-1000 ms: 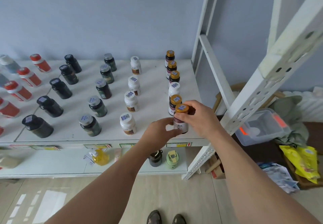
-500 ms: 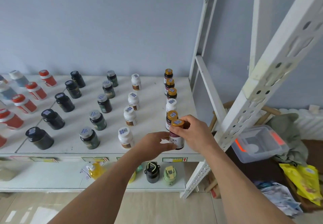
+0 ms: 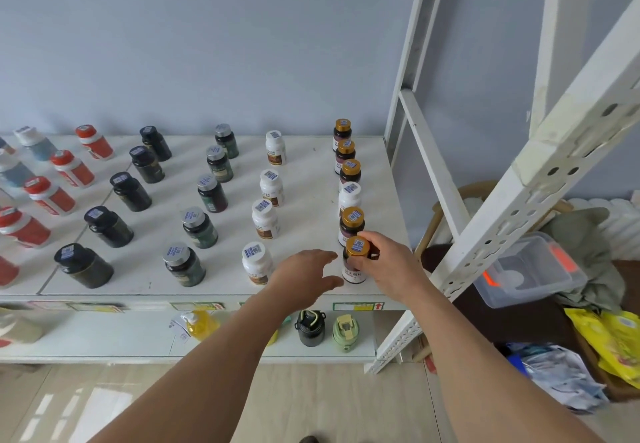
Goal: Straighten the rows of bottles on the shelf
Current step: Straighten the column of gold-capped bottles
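So compared with half a second back, the left hand (image 3: 304, 271) has let go of the front gold-capped bottle (image 3: 356, 262) and slid off to the left. Its fingers are now spread and loose, holding nothing, with just the fingertips near the bottle's side; I can't tell whether they still touch it. The right hand (image 3: 388, 266) hasn't budged: its fingers are curled round the bottle's neck and cap, holding it upright on the shelf (image 3: 149, 280), right at the front edge near the right front corner.

To me that looks like the bottle has been set where it belongs and the two-handed nudging is over. The left hand pulling away probably means it's heading for something else, maybe the front white bottle (image 3: 255, 262) just beside it.

Going back from there, the right-hand row runs straight to the wall: another gold-capped bottle (image 3: 352, 226) close behind the held one, then a white-capped bottle (image 3: 349, 197), then three more gold caps at the back. That row looks pretty tidy, though packed much tighter than the others.

Further left, the white row, the grey-capped row (image 3: 199, 223) and the black-capped row (image 3: 108, 226) each angle a bit toward the back left, so there may still be some straightening to do.
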{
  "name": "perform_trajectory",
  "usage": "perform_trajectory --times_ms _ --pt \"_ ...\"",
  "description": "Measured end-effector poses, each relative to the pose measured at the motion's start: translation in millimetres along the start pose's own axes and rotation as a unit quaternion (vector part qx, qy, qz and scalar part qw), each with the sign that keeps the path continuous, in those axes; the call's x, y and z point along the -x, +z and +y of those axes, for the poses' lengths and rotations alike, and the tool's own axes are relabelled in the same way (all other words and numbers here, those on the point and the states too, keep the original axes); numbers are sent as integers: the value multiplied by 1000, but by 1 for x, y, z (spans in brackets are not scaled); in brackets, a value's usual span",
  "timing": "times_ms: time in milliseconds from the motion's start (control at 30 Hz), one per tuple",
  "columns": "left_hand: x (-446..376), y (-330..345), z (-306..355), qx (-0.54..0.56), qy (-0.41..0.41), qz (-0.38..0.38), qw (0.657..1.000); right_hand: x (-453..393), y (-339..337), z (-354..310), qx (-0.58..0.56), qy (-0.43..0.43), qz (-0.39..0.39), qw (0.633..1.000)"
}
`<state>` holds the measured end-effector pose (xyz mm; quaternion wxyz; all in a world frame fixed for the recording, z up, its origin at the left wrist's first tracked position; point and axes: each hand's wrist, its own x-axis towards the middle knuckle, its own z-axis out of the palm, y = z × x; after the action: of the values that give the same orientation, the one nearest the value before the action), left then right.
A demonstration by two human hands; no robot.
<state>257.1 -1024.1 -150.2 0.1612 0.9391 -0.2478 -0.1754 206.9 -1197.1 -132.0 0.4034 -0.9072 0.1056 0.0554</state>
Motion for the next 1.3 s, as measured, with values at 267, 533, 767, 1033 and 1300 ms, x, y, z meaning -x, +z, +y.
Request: perform_trajectory --times_ms 267,533,767,1033,1300 --pt "-10 -5 -10 29 5 19 999 -2 6 8 -36 20 -18 999" --pt "-36 -17 -11 43 -12 54 998 -41 -18 -14 -25 17 55 998" --pt "-66 -15 -10 56 -45 32 997 -81 -15 -14 37 30 -32 998" --pt "-80 -16 -10 129 -40 -3 991 -89 -23 -17 57 14 0 998" --pt "-85 -27 -12 190 -34 -10 981 -92 -32 -37 34 10 41 999"
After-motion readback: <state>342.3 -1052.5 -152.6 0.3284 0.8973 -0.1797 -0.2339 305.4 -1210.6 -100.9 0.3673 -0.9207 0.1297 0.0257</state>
